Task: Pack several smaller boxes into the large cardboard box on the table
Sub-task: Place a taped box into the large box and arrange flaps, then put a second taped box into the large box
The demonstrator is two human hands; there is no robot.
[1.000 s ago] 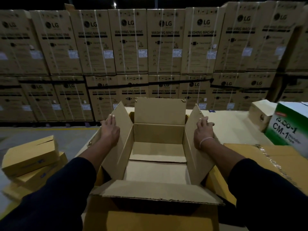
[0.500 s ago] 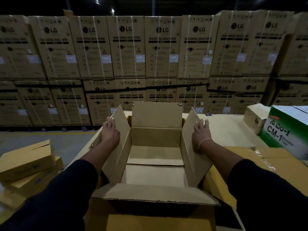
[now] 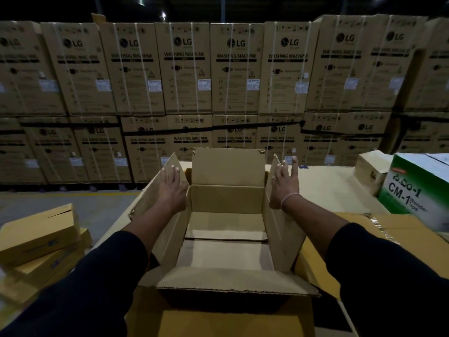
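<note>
Standing open-topped, large cardboard box [image 3: 227, 239] shows four raised flaps.

Dim warehouse light from small ceiling lamps [image 3: 163, 15]; edges bend, blur and darken.

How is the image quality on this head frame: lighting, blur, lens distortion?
Head view: dim overall, only small ceiling lights glaring at top; the open brown cardboard box interior is readable, with deep shadow under its near flap. The stacked washing-machine cartons bow at the edges from the wide lens, their print soft. Left hand and right hand are slightly smeared.
</note>
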